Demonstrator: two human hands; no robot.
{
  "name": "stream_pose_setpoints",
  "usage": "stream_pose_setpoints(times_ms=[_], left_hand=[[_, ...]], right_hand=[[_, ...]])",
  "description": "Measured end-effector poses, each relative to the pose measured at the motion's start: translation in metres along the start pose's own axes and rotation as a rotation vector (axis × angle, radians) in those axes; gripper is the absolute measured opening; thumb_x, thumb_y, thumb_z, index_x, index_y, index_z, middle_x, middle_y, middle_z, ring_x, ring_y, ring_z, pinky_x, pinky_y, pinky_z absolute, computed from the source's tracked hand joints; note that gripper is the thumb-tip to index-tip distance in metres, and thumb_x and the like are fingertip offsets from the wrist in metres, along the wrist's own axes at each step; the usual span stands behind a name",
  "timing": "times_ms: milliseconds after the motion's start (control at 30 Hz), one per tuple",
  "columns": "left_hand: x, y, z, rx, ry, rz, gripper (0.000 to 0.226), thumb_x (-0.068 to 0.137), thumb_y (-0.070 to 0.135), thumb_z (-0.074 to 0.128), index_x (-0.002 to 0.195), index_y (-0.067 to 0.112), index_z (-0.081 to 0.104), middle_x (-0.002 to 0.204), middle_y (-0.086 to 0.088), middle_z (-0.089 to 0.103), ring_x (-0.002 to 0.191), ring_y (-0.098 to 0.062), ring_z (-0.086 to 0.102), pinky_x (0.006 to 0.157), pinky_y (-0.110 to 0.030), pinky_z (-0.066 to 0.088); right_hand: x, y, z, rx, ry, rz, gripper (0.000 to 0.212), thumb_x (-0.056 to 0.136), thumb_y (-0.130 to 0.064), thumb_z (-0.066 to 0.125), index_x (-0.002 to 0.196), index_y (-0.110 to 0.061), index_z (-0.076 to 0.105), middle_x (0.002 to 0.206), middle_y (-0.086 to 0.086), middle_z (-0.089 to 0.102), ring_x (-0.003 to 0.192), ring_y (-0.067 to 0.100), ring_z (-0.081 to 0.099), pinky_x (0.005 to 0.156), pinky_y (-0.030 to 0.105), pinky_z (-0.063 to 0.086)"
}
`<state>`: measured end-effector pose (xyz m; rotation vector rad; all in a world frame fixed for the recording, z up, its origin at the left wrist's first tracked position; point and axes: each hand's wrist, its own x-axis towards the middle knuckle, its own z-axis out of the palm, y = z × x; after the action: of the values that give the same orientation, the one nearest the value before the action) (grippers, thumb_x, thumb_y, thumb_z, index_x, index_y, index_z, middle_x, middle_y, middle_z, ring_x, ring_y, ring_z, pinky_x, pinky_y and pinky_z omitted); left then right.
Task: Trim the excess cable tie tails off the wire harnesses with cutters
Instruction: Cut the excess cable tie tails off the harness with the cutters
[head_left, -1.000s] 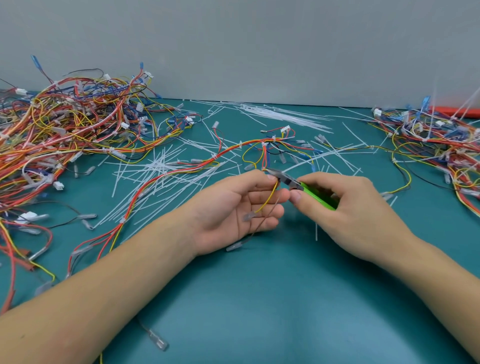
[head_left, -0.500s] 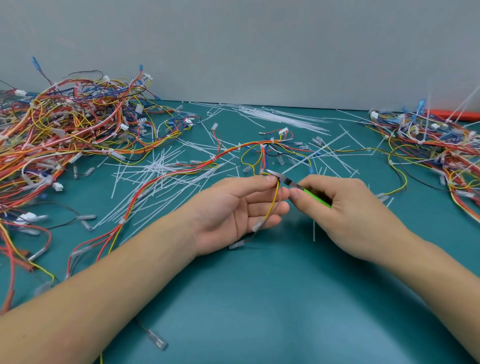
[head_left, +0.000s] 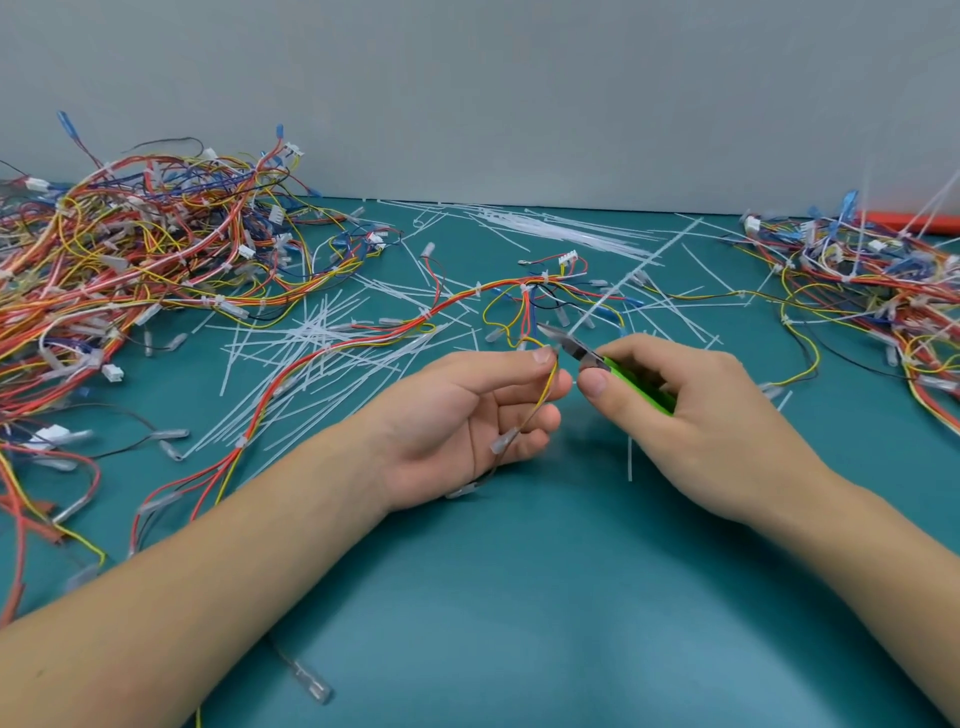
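Teal table (head_left: 519, 597), wire harness piles (head_left: 130, 270), cut tie tails (head_left: 322, 348)

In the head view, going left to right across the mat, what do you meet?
Large harness pile → loose cut tie tails → left hand pinching a yellow wire → green-handled cutters in the right hand → smaller harness pile.

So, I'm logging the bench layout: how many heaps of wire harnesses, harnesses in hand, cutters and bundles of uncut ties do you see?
Heaps of wire harnesses: 2, the left heap and the right heap
Harness in the left hand: 1
Green-handled cutters in the right hand: 1
Bundle of uncut ties: 1
Total: 5
Loose trimmed tails are too many to count.
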<state>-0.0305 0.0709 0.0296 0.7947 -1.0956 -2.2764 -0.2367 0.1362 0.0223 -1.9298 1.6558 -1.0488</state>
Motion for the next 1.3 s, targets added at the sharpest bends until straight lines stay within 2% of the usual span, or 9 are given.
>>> stream_pose_setpoints(times_ms=[200, 400, 567, 833, 933, 1033, 1133, 1200, 1300], left_hand=[[0.0005, -0.0006, -0.0006, -0.005, 0.013, 0.004, 0.012, 0.083, 0.024, 0.071, 0.075, 0.018, 0.08, 0.082, 0.002, 0.073, 0.061, -0.009, 0.065, 0.062, -0.022, 0.056], [0.0002, 0.0002, 0.0002, -0.037, 0.039, -0.012, 0.013, 0.08, 0.022, 0.072, 0.07, 0.016, 0.079, 0.081, 0.001, 0.072, 0.056, -0.009, 0.063, 0.057, -0.022, 0.055], [0.0004, -0.0002, 0.0004, -0.004, 0.03, -0.001, 0.015, 0.083, 0.024, 0.071, 0.072, 0.017, 0.078, 0.08, 0.001, 0.072, 0.057, -0.009, 0.063, 0.057, -0.022, 0.054], [-0.0015, 0.0004, 0.0002, 0.001, 0.035, -0.012, 0.015, 0.085, 0.025, 0.07, 0.072, 0.019, 0.076, 0.079, 0.002, 0.069, 0.056, -0.009, 0.059, 0.056, -0.024, 0.053], [-0.0018, 0.0008, 0.0002, 0.006, 0.02, -0.02, 0.008, 0.087, 0.026, 0.07, 0.081, 0.02, 0.072, 0.079, 0.004, 0.067, 0.055, -0.008, 0.057, 0.056, -0.023, 0.052], [-0.0016, 0.0007, -0.001, 0.004, -0.001, -0.031, 0.008, 0.089, 0.027, 0.069, 0.092, 0.021, 0.064, 0.078, 0.006, 0.067, 0.055, -0.008, 0.057, 0.058, -0.022, 0.051], [0.0, 0.0, -0.0013, 0.003, 0.001, -0.028, 0.006, 0.088, 0.027, 0.07, 0.085, 0.021, 0.069, 0.078, 0.005, 0.067, 0.055, -0.008, 0.057, 0.057, -0.023, 0.052], [0.0007, -0.0006, -0.0021, -0.006, 0.015, -0.024, 0.013, 0.087, 0.025, 0.07, 0.075, 0.02, 0.074, 0.078, 0.003, 0.068, 0.054, -0.009, 0.057, 0.056, -0.023, 0.052], [0.0015, -0.0013, -0.0025, -0.008, 0.02, -0.016, 0.018, 0.085, 0.024, 0.07, 0.069, 0.019, 0.077, 0.077, 0.002, 0.068, 0.053, -0.009, 0.057, 0.055, -0.023, 0.052]], right_hand=[[0.0004, 0.0009, -0.0014, -0.068, -0.03, -0.027, 0.029, 0.098, -0.057, 0.059, 0.096, -0.03, 0.069, 0.071, -0.005, 0.058, 0.063, 0.009, 0.049, 0.058, 0.018, 0.038], [0.001, 0.0012, 0.0004, -0.146, -0.023, -0.041, 0.037, 0.095, -0.062, 0.053, 0.097, -0.028, 0.069, 0.076, -0.005, 0.062, 0.073, 0.013, 0.055, 0.064, 0.025, 0.042], [0.0013, 0.0008, -0.002, -0.08, -0.028, -0.014, 0.042, 0.096, -0.068, 0.053, 0.089, -0.029, 0.066, 0.06, -0.008, 0.052, 0.055, 0.009, 0.044, 0.052, 0.019, 0.034], [-0.0005, 0.0023, 0.0047, -0.068, 0.017, -0.007, 0.042, 0.097, -0.063, 0.057, 0.091, -0.023, 0.07, 0.061, -0.005, 0.052, 0.055, 0.008, 0.044, 0.051, 0.019, 0.033], [0.0009, 0.0021, 0.0039, -0.03, 0.062, 0.0, 0.026, 0.096, -0.055, 0.063, 0.096, -0.03, 0.072, 0.072, -0.003, 0.062, 0.064, 0.01, 0.051, 0.06, 0.023, 0.041], [0.002, 0.0021, 0.0001, 0.007, 0.102, 0.007, 0.025, 0.095, -0.056, 0.061, 0.098, -0.032, 0.071, 0.076, 0.0, 0.063, 0.064, 0.012, 0.05, 0.064, 0.025, 0.042], [0.0009, 0.0032, 0.0005, -0.009, 0.077, -0.006, 0.033, 0.094, -0.057, 0.061, 0.099, -0.026, 0.073, 0.075, 0.001, 0.062, 0.065, 0.013, 0.05, 0.065, 0.026, 0.042], [0.0001, 0.0037, 0.0027, -0.033, 0.042, -0.02, 0.042, 0.093, -0.06, 0.06, 0.099, -0.02, 0.072, 0.076, 0.003, 0.063, 0.07, 0.017, 0.052, 0.068, 0.033, 0.044], [0.0002, 0.004, 0.0021, -0.029, 0.014, -0.035, 0.046, 0.092, -0.062, 0.057, 0.099, -0.019, 0.071, 0.076, 0.005, 0.063, 0.071, 0.019, 0.053, 0.069, 0.035, 0.044]])
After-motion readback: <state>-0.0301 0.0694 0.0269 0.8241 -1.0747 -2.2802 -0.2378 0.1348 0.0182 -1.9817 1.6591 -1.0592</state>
